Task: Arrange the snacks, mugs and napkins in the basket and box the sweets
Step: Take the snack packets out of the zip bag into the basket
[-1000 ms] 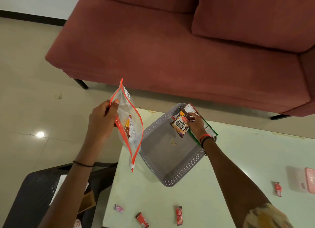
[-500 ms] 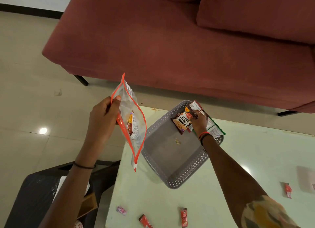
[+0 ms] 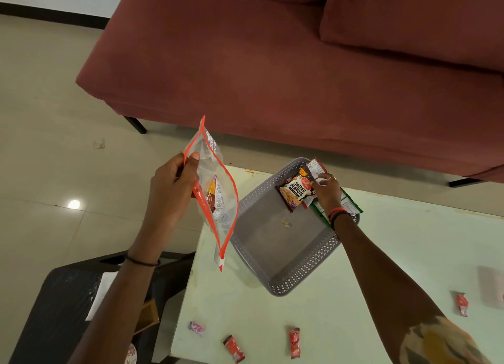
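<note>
A grey perforated basket (image 3: 283, 284) sits at the far left corner of the pale table (image 3: 368, 254). My right hand (image 3: 327, 192) rests inside its far corner, fingers on a brown salted peanuts packet (image 3: 294, 193) and other snack packets (image 3: 316, 168) leaning on the rim; a green packet (image 3: 350, 204) lies under my wrist. My left hand (image 3: 171, 183) holds up a clear zip bag with an orange edge (image 3: 218, 197), open, with a few packets left inside. Wrapped sweets (image 3: 295, 342) (image 3: 234, 348) (image 3: 195, 327) (image 3: 462, 303) lie scattered on the table.
A dark red sofa (image 3: 272, 64) stands just beyond the table. A black low stool or side table (image 3: 62, 309) with paper and a brown box is at the lower left. A pale pink box (image 3: 491, 287) lies at the table's right edge. Tiled floor is to the left.
My right hand has shifted slightly along the basket's far corner, setting the peanuts packet lower against the rim. The zip bag stays held up in my left hand.
</note>
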`<action>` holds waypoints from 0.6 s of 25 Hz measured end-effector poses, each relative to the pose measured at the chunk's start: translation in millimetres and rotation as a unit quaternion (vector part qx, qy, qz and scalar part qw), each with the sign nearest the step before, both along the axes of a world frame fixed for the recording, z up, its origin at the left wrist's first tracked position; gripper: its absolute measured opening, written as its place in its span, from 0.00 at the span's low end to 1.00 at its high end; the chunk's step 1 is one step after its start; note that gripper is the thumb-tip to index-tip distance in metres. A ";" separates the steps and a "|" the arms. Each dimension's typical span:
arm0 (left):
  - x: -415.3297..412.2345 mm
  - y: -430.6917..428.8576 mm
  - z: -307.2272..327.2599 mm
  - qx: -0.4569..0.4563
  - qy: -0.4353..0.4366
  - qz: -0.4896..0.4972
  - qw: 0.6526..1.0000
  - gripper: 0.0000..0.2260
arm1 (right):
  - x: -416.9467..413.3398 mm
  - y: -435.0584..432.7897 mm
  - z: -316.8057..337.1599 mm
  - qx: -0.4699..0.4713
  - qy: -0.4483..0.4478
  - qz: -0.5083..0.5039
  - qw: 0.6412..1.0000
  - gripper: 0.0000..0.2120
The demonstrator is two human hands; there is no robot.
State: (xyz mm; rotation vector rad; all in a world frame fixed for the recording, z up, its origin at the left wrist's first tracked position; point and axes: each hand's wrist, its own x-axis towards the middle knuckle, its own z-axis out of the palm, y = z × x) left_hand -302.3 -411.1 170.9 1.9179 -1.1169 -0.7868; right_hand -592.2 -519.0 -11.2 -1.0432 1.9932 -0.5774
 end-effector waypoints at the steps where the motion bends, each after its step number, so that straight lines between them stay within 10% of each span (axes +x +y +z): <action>1: -1.8 1.8 1.0 0.000 0.001 0.001 1.000 0.16 | 1.4 0.8 8.6 -0.010 0.013 -0.007 1.000 0.17; 6: -14.3 15.0 12.3 0.003 -0.003 -0.008 1.000 0.17 | 32.6 29.4 114.7 -0.084 -0.105 -0.043 0.990 0.05; 12: -37.5 35.6 32.6 0.036 -0.066 -0.051 0.996 0.17 | 72.1 140.0 280.9 -0.060 -0.367 0.138 0.918 0.07; 15: -53.0 48.9 46.1 0.036 -0.069 -0.081 0.994 0.16 | 94.9 166.3 284.6 0.001 -0.211 0.303 0.929 0.12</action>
